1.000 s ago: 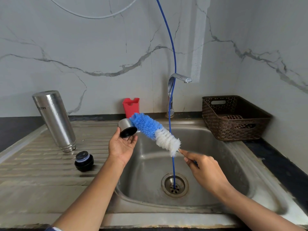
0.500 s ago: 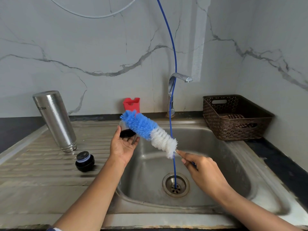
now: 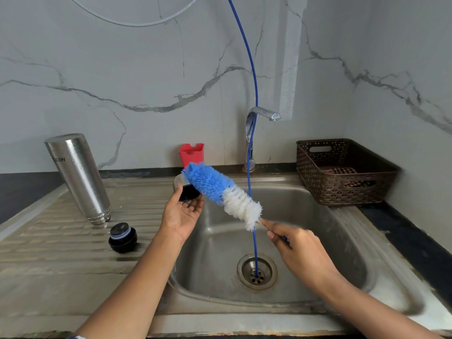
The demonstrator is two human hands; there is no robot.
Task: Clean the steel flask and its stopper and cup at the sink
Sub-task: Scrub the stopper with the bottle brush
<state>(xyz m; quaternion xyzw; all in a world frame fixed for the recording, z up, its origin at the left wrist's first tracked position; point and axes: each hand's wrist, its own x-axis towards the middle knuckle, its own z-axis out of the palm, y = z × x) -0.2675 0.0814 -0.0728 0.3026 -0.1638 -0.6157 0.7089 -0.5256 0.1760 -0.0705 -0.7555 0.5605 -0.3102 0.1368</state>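
Observation:
The steel flask [image 3: 79, 178] stands upside down on the draining board at the left. Its black stopper [image 3: 122, 237] lies in front of it. My left hand [image 3: 182, 214] holds the steel cup [image 3: 187, 190] at its fingertips over the sink's left rim, dark opening turned toward me. My right hand [image 3: 297, 245] grips the handle of a blue and white bottle brush [image 3: 221, 193]. The brush's blue tip lies across the cup and hides most of it.
A steel sink [image 3: 318, 243] with its drain [image 3: 256, 271] lies below my hands. A blue tube [image 3: 254, 94] hangs from above into the drain, past the tap [image 3: 259, 118]. A red holder [image 3: 191, 152] stands behind the cup; a brown basket [image 3: 342, 171] sits at the right.
The brush has slid up and left, from beside the cup to across it. My left hand has tilted slightly with the cup.

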